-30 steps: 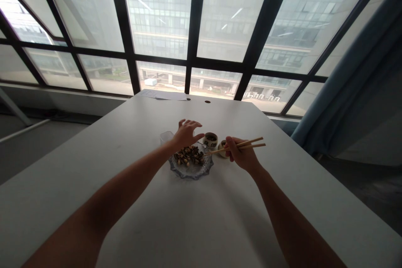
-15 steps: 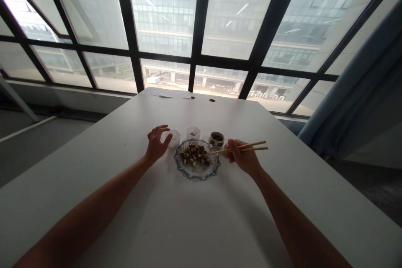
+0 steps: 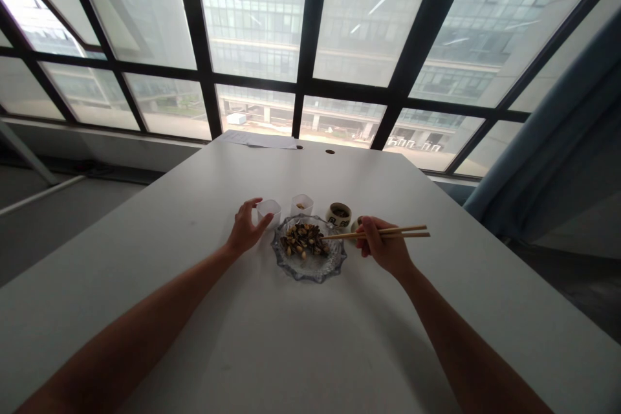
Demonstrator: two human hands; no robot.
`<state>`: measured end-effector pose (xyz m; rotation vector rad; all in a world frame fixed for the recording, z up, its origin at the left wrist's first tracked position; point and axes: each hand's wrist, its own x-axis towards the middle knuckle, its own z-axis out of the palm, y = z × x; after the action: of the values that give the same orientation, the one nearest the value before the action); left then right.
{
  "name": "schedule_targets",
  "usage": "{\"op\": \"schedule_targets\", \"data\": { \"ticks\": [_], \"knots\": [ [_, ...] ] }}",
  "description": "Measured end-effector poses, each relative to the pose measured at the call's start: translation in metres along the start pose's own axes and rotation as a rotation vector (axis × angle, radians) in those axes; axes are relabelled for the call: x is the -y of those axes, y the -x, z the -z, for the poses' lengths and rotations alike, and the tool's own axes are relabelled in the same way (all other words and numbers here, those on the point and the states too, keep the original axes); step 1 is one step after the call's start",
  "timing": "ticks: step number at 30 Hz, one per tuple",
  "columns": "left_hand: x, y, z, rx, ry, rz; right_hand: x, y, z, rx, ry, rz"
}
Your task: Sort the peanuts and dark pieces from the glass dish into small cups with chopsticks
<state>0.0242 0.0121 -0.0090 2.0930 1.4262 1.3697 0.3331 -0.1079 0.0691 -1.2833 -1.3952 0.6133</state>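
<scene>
While the right hand [image 3: 387, 247] grips chopsticks [image 3: 410, 229], the left hand [image 3: 244, 231] curves about a clear cup [image 3: 270, 212]

As right thumb and fingers close on the sticks, the tips sit at the right edge of a heap of brown and pale pieces [image 3: 303, 239] in a scalloped glass dish [image 3: 313, 272]. Left fingers and thumb apart, around the leftmost cup; cannot tell if they press it. Beyond the dish: second clear cup [image 3: 303, 204], small pieces inside; dark-patterned cup [image 3: 338, 215] to its right. All on a white table [image 3: 291, 343]; papers [image 3: 262, 140] at its far end.
</scene>
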Motion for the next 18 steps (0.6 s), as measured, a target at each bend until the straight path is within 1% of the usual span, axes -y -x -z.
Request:
{"op": "schedule_targets", "data": {
  "ticks": [6,9,12,14,15,18],
  "knots": [
    [0.007,0.0,-0.005,0.055,0.024,0.045,-0.004,-0.011,0.009,-0.183,-0.101,-0.114],
    [0.008,0.0,-0.006,0.074,0.014,0.064,-0.008,-0.016,0.013,-0.276,-0.187,-0.134],
    [0.009,-0.001,-0.006,0.093,0.0,0.093,-0.01,-0.017,0.016,-0.439,-0.212,-0.059],
    [0.01,-0.002,-0.005,0.113,-0.007,0.114,-0.011,-0.016,0.018,-0.531,-0.158,0.027],
    [0.01,-0.002,-0.005,0.123,-0.012,0.123,-0.013,-0.016,0.018,-0.539,-0.112,0.061],
    [0.01,-0.003,-0.005,0.146,-0.022,0.142,-0.018,-0.016,0.02,-0.438,0.023,0.066]
  ]
}}
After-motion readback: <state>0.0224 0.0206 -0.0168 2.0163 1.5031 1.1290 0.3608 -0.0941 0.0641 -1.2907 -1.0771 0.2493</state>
